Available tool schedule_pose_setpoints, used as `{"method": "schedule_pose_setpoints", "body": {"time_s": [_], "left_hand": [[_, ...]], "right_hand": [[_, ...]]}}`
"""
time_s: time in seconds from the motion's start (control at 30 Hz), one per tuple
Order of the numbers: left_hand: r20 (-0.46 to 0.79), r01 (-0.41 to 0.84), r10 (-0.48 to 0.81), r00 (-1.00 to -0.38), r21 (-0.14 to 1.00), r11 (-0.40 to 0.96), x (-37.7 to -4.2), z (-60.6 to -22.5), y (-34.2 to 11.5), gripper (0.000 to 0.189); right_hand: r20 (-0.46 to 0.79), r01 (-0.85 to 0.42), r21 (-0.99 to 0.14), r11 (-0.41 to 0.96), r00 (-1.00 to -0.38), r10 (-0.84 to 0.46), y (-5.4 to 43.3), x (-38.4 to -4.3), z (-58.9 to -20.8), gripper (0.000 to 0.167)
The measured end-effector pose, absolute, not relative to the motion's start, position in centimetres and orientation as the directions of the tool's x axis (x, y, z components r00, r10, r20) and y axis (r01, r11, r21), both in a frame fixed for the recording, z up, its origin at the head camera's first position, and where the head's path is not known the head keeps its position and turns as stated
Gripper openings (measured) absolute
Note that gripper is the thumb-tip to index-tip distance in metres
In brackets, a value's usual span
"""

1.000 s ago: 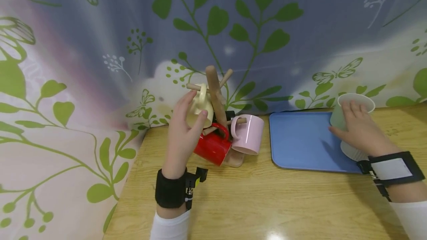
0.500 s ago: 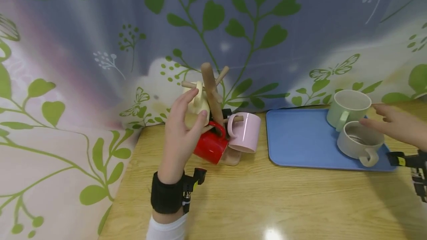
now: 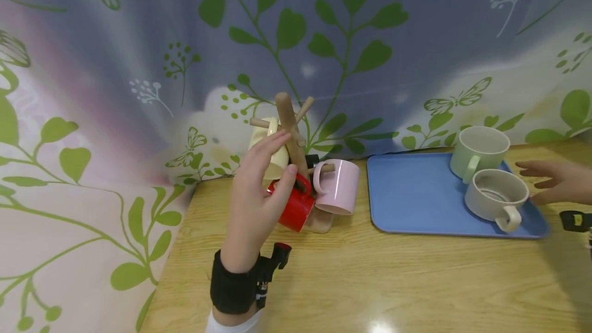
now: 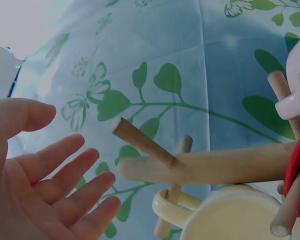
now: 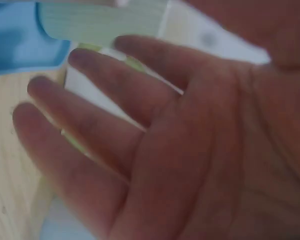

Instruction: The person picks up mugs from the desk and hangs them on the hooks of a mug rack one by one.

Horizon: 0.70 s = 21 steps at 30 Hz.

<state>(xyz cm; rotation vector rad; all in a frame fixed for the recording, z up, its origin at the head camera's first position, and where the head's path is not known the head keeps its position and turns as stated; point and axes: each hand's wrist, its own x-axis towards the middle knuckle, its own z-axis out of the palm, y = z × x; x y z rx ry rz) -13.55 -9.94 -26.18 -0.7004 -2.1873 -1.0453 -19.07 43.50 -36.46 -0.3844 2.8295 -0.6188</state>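
My left hand point(image 3: 259, 184), fingers apart and holding nothing, hovers before a wooden mug rack point(image 3: 288, 117). By its handle a cream mug point(image 4: 235, 220) hangs on one of the rack's pegs, close to that hand. Lower on the rack hang a red mug point(image 3: 296, 209), partly behind the left thumb, and a pink mug point(image 3: 341, 186). My right hand point(image 3: 557, 181) is off the right end of a blue tray point(image 3: 416, 194), its fingers point(image 5: 90, 115) loosely spread and bare. On the tray stand a green mug point(image 3: 478, 155) and a grey-beige mug point(image 3: 492, 199), both upright.
The wooden table point(image 3: 370, 281) runs up to a patterned cloth point(image 3: 347, 66) hanging behind it. More of this cloth point(image 3: 92, 194) covers the left side. The rack's other pegs point(image 4: 140, 140) stick out toward the left hand.
My right hand has drawn off the green mug and moved right, leaving both tray mugs uncovered. The left hand has come slightly away from the cream mug, toward the right.
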Motion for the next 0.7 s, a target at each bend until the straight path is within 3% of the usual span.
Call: {"method": "schedule_pose_setpoints", "body": {"time_s": [0.37,0.53,0.7], "left_hand": [[0.694,0.665,0.214,-0.687,0.483,0.569,-13.3,-26.0,-9.6,0.042],[0.694,0.663,0.213,-0.688,0.481,0.574,-13.3,-26.0,-9.5,0.043],[0.698,0.665,0.212,-0.684,0.478,0.574,-13.3,-26.0,-9.6,0.042]], "right_hand": [[-0.281,-0.189,-0.463,0.866,-0.895,-0.346,41.1,-19.2,-36.2,0.090],[-0.258,-0.198,-0.552,0.810,-0.883,-0.392,41.1,-19.1,-36.8,0.101],[-0.168,-0.273,-0.535,0.800,-0.893,-0.418,41.1,-19.1,-37.2,0.086]]}}
